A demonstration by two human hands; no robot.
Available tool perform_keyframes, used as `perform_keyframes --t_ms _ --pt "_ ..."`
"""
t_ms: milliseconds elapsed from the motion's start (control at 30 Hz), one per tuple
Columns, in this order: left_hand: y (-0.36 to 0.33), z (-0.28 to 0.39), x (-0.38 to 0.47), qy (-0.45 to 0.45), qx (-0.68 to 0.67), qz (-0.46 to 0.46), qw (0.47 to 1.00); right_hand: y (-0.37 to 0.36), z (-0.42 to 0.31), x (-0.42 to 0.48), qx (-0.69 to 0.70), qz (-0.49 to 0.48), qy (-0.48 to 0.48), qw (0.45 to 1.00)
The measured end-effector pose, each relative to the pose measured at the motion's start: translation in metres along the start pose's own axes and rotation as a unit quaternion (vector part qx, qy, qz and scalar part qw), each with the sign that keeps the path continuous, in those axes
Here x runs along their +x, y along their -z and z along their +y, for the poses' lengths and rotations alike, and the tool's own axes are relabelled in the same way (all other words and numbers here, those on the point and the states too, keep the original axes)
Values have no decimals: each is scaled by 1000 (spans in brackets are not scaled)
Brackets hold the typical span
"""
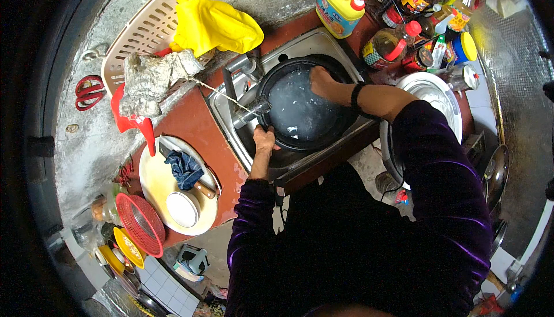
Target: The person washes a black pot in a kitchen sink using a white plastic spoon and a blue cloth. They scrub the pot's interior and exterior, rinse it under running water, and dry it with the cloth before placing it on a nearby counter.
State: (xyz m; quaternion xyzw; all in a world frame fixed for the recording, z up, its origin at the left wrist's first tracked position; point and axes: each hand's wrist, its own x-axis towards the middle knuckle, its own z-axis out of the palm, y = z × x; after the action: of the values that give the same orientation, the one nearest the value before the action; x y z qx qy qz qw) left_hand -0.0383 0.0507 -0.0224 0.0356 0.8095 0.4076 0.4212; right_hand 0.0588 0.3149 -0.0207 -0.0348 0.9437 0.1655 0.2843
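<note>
A round black basin (318, 137) sits in the stainless steel sink (229, 128), holding cloudy greyish water (290, 100) with white bits floating on it. My left hand (264, 139) grips the basin's near left rim. Inside the basin, my right hand (322, 81) reaches down at the upper right side; its fingers are hidden, so what they touch cannot be seen. The metal faucet (244, 68) stands at the sink's left, its dark-tipped spout (259, 105) over the basin's edge. A string (220, 94) runs from a greyish rag (149, 79) to the spout.
Left on the reddish counter (186, 115), a cutting board (151, 178) bears a cleaver (203, 189), a blue cloth (185, 169) and a white bowl (182, 209). A yellow jug (339, 7) and several sauce bottles (385, 48) crowd the right back. A white basin (452, 113) stands beside my right arm.
</note>
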Motion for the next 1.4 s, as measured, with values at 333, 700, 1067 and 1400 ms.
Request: perform_keyframes --t_ms 333,700,1067,1400 --pt "2 0 -1 -5 3 11 1000 -19 3 14 90 285 -41 954" --pt "0 2 -6 -1 33 40 999 -8 -3 -1 65 219 -26 973" --pt "-2 -1 -1 18 17 34 999 8 -8 -20 -186 38 50 981" --pt "-3 -1 -2 -12 60 76 995 0 -18 -7 78 147 77 983"
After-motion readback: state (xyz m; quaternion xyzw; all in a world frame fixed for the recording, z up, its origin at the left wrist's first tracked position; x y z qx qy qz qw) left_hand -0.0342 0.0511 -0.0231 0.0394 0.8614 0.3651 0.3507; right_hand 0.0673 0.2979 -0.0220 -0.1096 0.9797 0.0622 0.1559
